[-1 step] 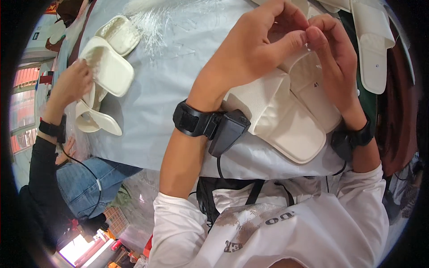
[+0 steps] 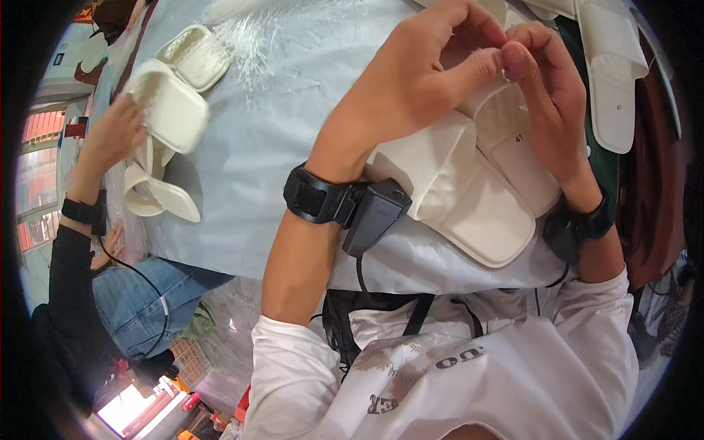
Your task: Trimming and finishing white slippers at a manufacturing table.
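My left hand (image 2: 440, 70) and my right hand (image 2: 546, 92) meet over a pair of cream slippers at the front of the table. Thumb and fingers are pinched on both, tip against tip. A tiny, clear, thread-like bit shows at the fingertips, too small to name. Below lies one slipper (image 2: 480, 220), its sole toward me. The other slipper (image 2: 517, 150) sits beside it, partly under my right hand. Black straps with small boxes circle both my wrists.
At the left, a co-worker's hand (image 2: 117, 132) holds a cream slipper (image 2: 178, 114), with more slippers around it. A bundle of clear plastic strands (image 2: 253, 44) lies at the back of the grey-covered table (image 2: 271, 132). Another slipper (image 2: 614, 95) rests at the right edge.
The co-worker's hand and the slipper in it have shifted slightly to the left. My own hands stay in the same place.
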Demonstrator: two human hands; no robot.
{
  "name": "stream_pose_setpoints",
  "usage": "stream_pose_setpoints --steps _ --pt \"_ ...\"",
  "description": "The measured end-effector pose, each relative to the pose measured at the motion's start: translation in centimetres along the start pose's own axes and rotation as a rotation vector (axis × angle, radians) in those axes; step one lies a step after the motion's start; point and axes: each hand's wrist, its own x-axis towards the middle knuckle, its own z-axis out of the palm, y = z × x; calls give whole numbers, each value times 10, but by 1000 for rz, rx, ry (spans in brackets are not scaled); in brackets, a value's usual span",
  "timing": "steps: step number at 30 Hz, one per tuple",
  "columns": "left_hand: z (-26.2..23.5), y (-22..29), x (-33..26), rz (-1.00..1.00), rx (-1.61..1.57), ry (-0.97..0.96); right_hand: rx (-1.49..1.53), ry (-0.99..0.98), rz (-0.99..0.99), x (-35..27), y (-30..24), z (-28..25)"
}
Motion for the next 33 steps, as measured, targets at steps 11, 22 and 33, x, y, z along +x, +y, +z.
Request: stream_pose_setpoints --steps 11,22,33 --pt "-3 7 1 -178 -107 -41 -311 73 29 10 -13 12" --pt "-2 0 4 -51 -36 -50 -442 167 -161 14 -10 25" --pt "-13 -31 10 40 -143 -61 -102 109 -11 11 -9 15"
